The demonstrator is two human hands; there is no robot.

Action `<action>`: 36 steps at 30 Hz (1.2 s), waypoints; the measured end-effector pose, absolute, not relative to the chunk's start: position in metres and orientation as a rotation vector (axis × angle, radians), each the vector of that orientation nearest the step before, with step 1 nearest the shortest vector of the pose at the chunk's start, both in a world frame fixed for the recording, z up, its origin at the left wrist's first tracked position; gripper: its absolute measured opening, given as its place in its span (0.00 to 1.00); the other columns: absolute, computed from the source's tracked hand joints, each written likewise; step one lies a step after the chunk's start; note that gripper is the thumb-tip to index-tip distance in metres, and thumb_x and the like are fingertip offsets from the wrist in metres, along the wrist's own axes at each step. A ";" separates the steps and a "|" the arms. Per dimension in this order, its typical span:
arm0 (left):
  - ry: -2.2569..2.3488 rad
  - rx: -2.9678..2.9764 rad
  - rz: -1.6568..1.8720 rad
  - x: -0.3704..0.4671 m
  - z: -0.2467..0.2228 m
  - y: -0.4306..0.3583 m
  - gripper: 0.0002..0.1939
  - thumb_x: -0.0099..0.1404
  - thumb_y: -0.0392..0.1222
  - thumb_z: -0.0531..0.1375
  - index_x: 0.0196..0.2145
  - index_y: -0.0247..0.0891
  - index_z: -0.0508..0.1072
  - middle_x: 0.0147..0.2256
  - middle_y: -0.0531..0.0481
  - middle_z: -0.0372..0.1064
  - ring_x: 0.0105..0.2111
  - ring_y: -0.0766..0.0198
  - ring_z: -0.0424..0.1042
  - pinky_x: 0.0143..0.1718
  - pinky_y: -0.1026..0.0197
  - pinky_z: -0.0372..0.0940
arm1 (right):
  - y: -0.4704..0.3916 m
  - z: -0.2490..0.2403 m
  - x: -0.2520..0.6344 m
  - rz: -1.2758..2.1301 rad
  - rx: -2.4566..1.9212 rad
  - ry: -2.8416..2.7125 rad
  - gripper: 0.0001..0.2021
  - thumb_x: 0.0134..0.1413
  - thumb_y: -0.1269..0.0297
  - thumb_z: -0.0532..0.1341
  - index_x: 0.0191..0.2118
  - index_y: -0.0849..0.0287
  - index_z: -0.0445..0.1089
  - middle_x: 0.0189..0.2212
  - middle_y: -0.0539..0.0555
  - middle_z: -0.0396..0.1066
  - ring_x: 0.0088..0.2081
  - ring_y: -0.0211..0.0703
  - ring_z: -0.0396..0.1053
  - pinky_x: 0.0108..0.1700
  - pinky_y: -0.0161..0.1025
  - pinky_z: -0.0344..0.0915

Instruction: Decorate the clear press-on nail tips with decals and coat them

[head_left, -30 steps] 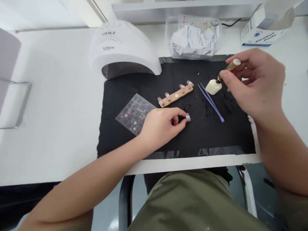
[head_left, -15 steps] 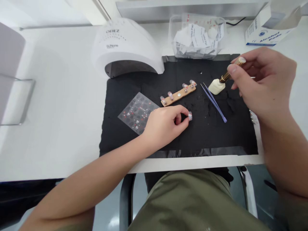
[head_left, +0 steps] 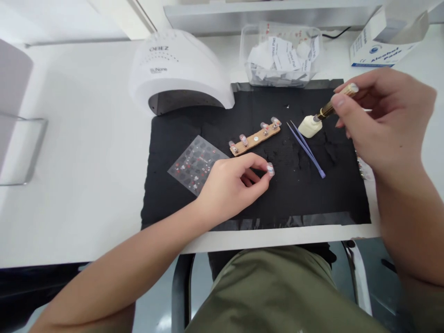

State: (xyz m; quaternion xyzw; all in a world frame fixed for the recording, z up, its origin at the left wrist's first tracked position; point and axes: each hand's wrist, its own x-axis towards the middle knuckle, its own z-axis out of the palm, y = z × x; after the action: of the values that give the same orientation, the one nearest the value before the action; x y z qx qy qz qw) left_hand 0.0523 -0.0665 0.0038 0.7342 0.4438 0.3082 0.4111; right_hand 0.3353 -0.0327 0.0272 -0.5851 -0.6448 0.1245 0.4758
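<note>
My left hand point(head_left: 237, 185) pinches a small decorated nail tip point(head_left: 270, 169) between thumb and forefinger, above the black mat. My right hand point(head_left: 385, 115) grips the gold cap point(head_left: 338, 102) of a polish bottle, its stem at the neck of the cream bottle point(head_left: 310, 126). Beyond my left hand lies a wooden strip point(head_left: 255, 138) with several nail tips standing on it. Purple tweezers point(head_left: 307, 150) rest on the mat between my hands. A clear sticker sheet point(head_left: 194, 164) is partly covered by my left hand.
A white nail lamp point(head_left: 183, 64) stands at the back left. Behind the black mat point(head_left: 173, 203) is a clear tub point(head_left: 246, 60) of alcohol pad packets. An Alcohol Pads box point(head_left: 385, 48) is at the back right. A wire stand point(head_left: 34, 152) sits at the far left.
The gold cap has risen slightly from the bottle, showing more of the stem at the neck. The whole view has shifted slightly. My left hand still holds the nail tip.
</note>
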 end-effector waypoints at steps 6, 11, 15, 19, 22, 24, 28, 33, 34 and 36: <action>1.088 1.684 0.749 0.053 0.007 -0.065 0.03 0.68 0.39 0.70 0.38 0.38 0.82 0.35 0.50 0.87 0.31 0.65 0.87 0.37 0.68 0.83 | -0.035 0.026 0.334 0.286 -1.425 -1.610 0.06 0.65 0.57 0.71 0.38 0.52 0.78 0.31 0.47 0.79 0.28 0.36 0.70 0.29 0.41 0.63; 1.054 1.696 0.762 0.053 0.010 -0.066 0.00 0.68 0.36 0.69 0.38 0.38 0.82 0.34 0.52 0.87 0.31 0.67 0.86 0.39 0.69 0.83 | -0.036 0.028 0.332 0.269 -1.428 -1.592 0.06 0.64 0.57 0.70 0.37 0.52 0.78 0.33 0.48 0.81 0.28 0.36 0.70 0.28 0.40 0.61; 1.020 1.707 0.768 0.052 0.008 -0.067 0.01 0.70 0.37 0.70 0.39 0.38 0.82 0.35 0.52 0.87 0.32 0.68 0.86 0.40 0.69 0.84 | -0.034 0.026 0.333 0.364 -1.479 -1.651 0.04 0.64 0.59 0.70 0.39 0.52 0.79 0.31 0.48 0.80 0.29 0.37 0.73 0.29 0.40 0.65; 0.990 1.769 0.781 0.050 0.005 -0.066 0.07 0.71 0.35 0.69 0.46 0.36 0.86 0.37 0.51 0.88 0.34 0.69 0.86 0.43 0.70 0.83 | -0.035 0.026 0.333 0.276 -1.488 -1.641 0.03 0.64 0.61 0.70 0.38 0.53 0.81 0.31 0.48 0.81 0.30 0.38 0.75 0.29 0.40 0.65; 0.963 1.869 0.825 0.049 0.004 -0.065 0.09 0.73 0.35 0.68 0.48 0.37 0.88 0.39 0.50 0.88 0.35 0.68 0.86 0.42 0.70 0.83 | -0.036 0.027 0.332 0.215 -1.400 -1.577 0.10 0.66 0.53 0.72 0.37 0.52 0.80 0.32 0.49 0.81 0.30 0.38 0.74 0.29 0.40 0.62; 0.944 1.943 0.834 0.048 0.005 -0.063 0.08 0.74 0.34 0.68 0.45 0.39 0.89 0.39 0.50 0.88 0.34 0.68 0.85 0.41 0.70 0.82 | -0.035 0.028 0.331 0.221 -1.303 -1.525 0.13 0.66 0.49 0.73 0.37 0.52 0.80 0.31 0.50 0.79 0.28 0.38 0.71 0.29 0.41 0.62; 0.885 1.975 0.839 0.047 0.008 -0.061 0.06 0.74 0.34 0.69 0.43 0.39 0.88 0.38 0.50 0.87 0.34 0.69 0.84 0.40 0.70 0.81 | -0.029 0.027 0.329 0.227 -1.123 -1.382 0.09 0.63 0.55 0.75 0.34 0.51 0.82 0.26 0.50 0.76 0.23 0.38 0.67 0.26 0.45 0.59; 0.915 1.838 0.836 0.047 0.009 -0.062 0.03 0.73 0.36 0.70 0.41 0.39 0.87 0.39 0.49 0.88 0.34 0.67 0.84 0.40 0.68 0.82 | -0.032 0.036 0.325 0.455 -1.075 -1.259 0.08 0.60 0.68 0.69 0.32 0.48 0.83 0.27 0.51 0.76 0.21 0.41 0.67 0.14 0.43 0.52; 0.917 1.802 0.839 0.047 0.009 -0.062 0.03 0.73 0.36 0.70 0.41 0.39 0.86 0.39 0.49 0.87 0.34 0.68 0.83 0.39 0.68 0.81 | -0.034 0.040 0.323 0.543 -1.073 -1.238 0.08 0.59 0.69 0.68 0.32 0.49 0.84 0.25 0.51 0.74 0.20 0.42 0.66 0.13 0.43 0.51; 0.922 1.724 0.849 0.048 0.009 -0.063 0.04 0.73 0.36 0.69 0.42 0.39 0.86 0.39 0.48 0.87 0.33 0.68 0.82 0.38 0.68 0.80 | -0.040 0.050 0.317 0.727 -1.084 -1.178 0.07 0.58 0.68 0.69 0.32 0.51 0.84 0.23 0.51 0.71 0.20 0.42 0.65 0.12 0.43 0.52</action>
State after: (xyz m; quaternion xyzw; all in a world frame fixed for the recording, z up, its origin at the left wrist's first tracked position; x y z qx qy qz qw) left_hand 0.0479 -0.0631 0.0093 0.7079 0.3784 0.3485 0.4839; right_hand 0.3168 -0.0400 0.0496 -0.4749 -0.5160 0.3184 0.6378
